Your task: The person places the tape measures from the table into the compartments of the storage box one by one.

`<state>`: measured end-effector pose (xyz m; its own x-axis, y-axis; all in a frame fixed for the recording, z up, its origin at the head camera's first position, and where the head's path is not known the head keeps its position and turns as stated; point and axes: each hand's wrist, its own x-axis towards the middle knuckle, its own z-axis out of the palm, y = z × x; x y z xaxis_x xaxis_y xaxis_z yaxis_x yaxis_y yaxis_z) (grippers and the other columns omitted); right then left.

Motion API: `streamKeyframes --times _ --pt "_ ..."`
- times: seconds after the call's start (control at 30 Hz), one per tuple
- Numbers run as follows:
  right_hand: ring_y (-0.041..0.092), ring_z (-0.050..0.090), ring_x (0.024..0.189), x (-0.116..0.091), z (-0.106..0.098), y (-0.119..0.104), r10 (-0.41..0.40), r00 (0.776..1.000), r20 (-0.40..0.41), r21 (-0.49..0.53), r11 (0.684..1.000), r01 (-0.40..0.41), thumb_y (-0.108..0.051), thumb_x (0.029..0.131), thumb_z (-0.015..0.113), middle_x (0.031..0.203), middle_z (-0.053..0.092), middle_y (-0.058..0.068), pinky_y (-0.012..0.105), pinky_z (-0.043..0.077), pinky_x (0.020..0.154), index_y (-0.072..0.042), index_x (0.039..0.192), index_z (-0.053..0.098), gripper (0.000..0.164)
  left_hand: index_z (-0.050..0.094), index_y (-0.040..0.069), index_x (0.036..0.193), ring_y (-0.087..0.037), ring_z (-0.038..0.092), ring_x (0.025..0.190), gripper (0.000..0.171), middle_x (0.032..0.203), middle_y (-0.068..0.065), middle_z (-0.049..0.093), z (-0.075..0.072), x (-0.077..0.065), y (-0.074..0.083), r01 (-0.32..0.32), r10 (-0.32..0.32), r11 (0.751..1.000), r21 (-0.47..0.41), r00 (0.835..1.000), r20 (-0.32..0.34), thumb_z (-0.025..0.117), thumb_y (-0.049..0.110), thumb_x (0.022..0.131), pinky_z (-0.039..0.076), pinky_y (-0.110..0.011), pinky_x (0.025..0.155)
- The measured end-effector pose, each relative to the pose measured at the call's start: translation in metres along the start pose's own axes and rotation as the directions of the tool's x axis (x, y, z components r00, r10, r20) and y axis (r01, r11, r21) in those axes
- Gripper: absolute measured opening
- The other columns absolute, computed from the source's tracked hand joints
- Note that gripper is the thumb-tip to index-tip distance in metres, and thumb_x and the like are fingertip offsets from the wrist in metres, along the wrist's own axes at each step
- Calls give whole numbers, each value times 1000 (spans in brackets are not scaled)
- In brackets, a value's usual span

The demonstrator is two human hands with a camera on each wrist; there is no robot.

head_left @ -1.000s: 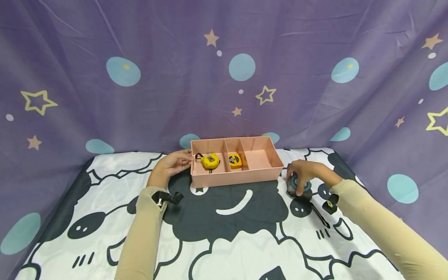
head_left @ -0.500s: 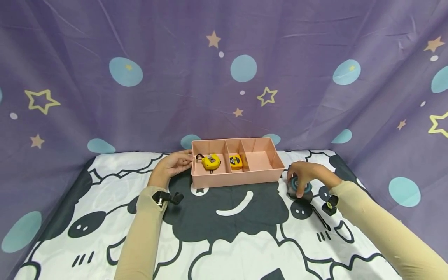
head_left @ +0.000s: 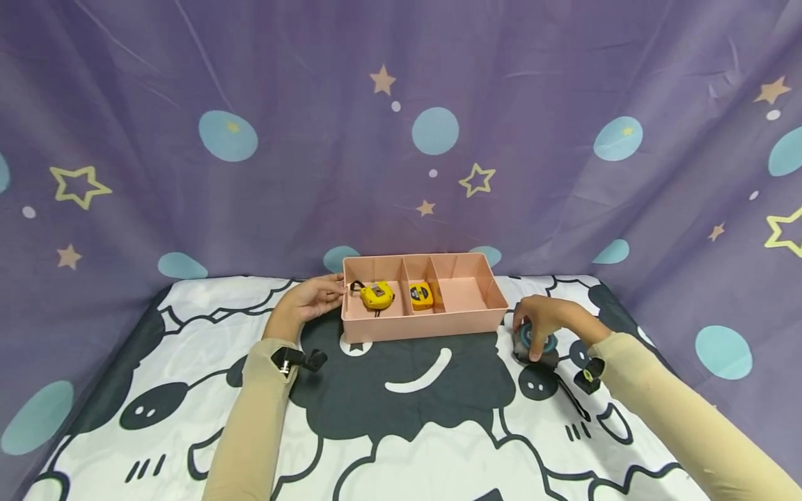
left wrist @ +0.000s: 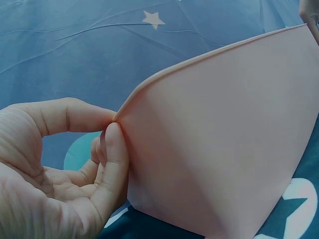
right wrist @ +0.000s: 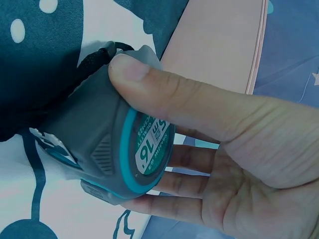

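Note:
My right hand (head_left: 544, 316) grips a grey and teal tape measure (head_left: 546, 341) at the right of the box. In the right wrist view the thumb lies over the top of the tape measure (right wrist: 99, 134) and the fingers reach round its far side; a black wrist strap hangs from it. A pink divided box (head_left: 426, 325) stands at the back. With thumb and forefinger, my left hand (left wrist: 65, 164) pinches the box's left back corner. Inside the left compartment lies a yellow tape measure (head_left: 377, 296); a smaller yellow tape measure (head_left: 421, 296) sits in the narrow middle one.
The box's right compartment (head_left: 462, 293) shows a bare floor. Behind the box hangs a purple curtain (head_left: 313, 139) with stars and dots. A black and white cartoon cloth (head_left: 351, 473) covers the table.
The head view has tilted slightly, shifting everything a little down. Both hands, the box and the tape measures keep their places.

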<state>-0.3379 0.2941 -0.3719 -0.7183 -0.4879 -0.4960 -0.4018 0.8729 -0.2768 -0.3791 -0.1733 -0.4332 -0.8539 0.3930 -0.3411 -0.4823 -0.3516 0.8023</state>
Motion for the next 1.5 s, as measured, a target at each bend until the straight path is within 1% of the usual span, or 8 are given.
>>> streamKeyframes --times 0.13,0.3,0.6,0.73,0.87,1.23,1.37,1.5 --pt "18 64 91 -3 2 -1 -2 1000 -3 -6 1000 2 -14 59 98 104 72 6 34 58 80 -7 107 76 53 38 3 132 -11 70 76 37 86 -4 71 0 1 -2 3 -3 1000 -12 1000 10 45 -12 99 58 -20 71" --pt "17 63 92 -4 3 -1 -31 1000 0 -29 999 31 -15 61 94 105 71 5 31 58 78 -7 107 75 51 36 3 136 -11 68 80 41 90 -4 69 -3 -2 -3 -1 1 1000 -3 1000 4 46 -12 99 57 -20 73" --pt "15 62 94 -6 1 -2 -31 999 33 -32 999 32 -13 60 92 108 69 4 31 57 80 -7 111 74 54 13 -2 156 -8 69 81 66 90 0 70 -3 -7 -4 -12 10 1000 22 998 64 43 -11 98 57 -18 74" --pt "16 62 95 -8 -1 -3 -8 999 37 -41 999 10 -13 60 92 108 69 4 32 57 82 -7 112 73 56 25 -1 150 -9 69 80 55 90 -2 70 -2 -5 -2 -13 12 1000 18 999 45 43 -11 99 57 -19 74" --pt "18 63 96 -9 -2 -2 -18 1000 23 -51 999 19 -12 59 92 108 69 5 33 57 83 -6 112 73 56 39 4 133 -11 69 78 38 91 -3 70 0 -2 -2 -8 8 1000 11 1000 12 46 -11 99 57 -21 73" --pt "16 64 92 -9 -2 1 -76 997 1 -29 997 76 -10 58 92 104 71 4 30 56 79 -5 109 74 54 32 1 142 -11 69 76 47 90 -3 70 -1 0 -1 -4 4 1000 13 1000 4 45 -12 99 58 -20 72" --pt "17 64 93 -9 -3 2 -73 997 3 -30 997 73 -10 59 91 105 72 6 31 57 79 -3 111 74 55 27 0 148 -11 69 78 53 89 -3 71 -1 1 -1 -1 1 1000 11 1000 7 44 -12 99 58 -20 73" --pt "17 64 93 -8 -3 1 -66 998 7 -25 998 66 -8 59 90 106 72 7 30 57 80 -2 112 73 56 30 1 145 -11 70 79 51 88 -3 71 -1 1 -1 4 -4 1000 7 1000 11 45 -12 99 58 -20 73"
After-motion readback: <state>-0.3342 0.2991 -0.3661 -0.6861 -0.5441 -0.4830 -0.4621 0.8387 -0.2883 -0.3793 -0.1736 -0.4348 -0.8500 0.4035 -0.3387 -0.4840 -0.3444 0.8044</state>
